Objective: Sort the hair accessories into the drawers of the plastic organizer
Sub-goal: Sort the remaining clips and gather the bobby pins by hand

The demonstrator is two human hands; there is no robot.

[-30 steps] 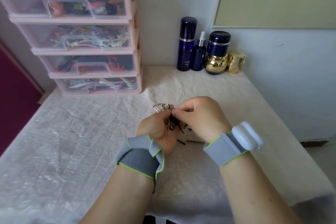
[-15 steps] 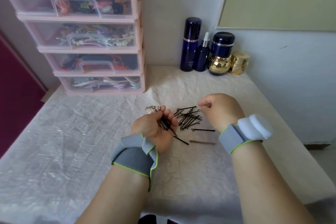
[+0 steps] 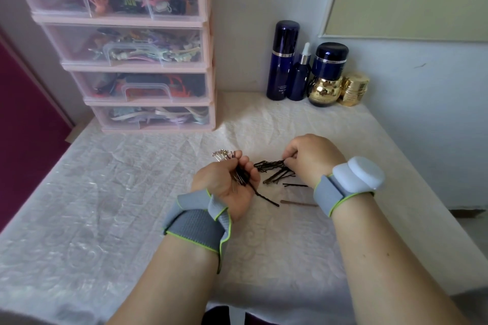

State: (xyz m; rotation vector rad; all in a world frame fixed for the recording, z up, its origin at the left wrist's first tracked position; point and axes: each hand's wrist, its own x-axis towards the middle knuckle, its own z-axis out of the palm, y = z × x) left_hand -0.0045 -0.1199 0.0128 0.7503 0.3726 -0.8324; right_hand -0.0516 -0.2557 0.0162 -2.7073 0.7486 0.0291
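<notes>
Black metal hairpins [image 3: 274,170] lie in a loose pile on the white tablecloth [image 3: 105,192], between the two hands and near the middle of the table. The right hand [image 3: 306,158] is curled over the far right edge of the pile, fingertips pinching at one or more pins; exactly how many it holds cannot be told. The left hand [image 3: 227,182] lies palm up just left of the pile, fingers curled round a bundle of pins [image 3: 237,174]. The light-tipped ends of the bundle project past the fingers, and one long dark pin trails from the palm onto the cloth. Two stray pins [image 3: 295,185] lie apart from the pile on the near side, one black and one brownish.

Step in hand, as judged: gathering. The pins are being collected from the cloth into the left hand before any drawer is used.

The plastic organizer [image 3: 211,60] stands at the far left corner, well apart from the hands. Four drawers are visible, all closed, each already holding accessories. Dark blue bottles [image 3: 285,60] and gold jars [image 3: 353,88] stand against the wall to its right.

The next move calls for a fine pinch on thin, flat pins that tend to tangle. The strays also need collecting. A drawer must then be pulled open, which requires a free hand.
</notes>
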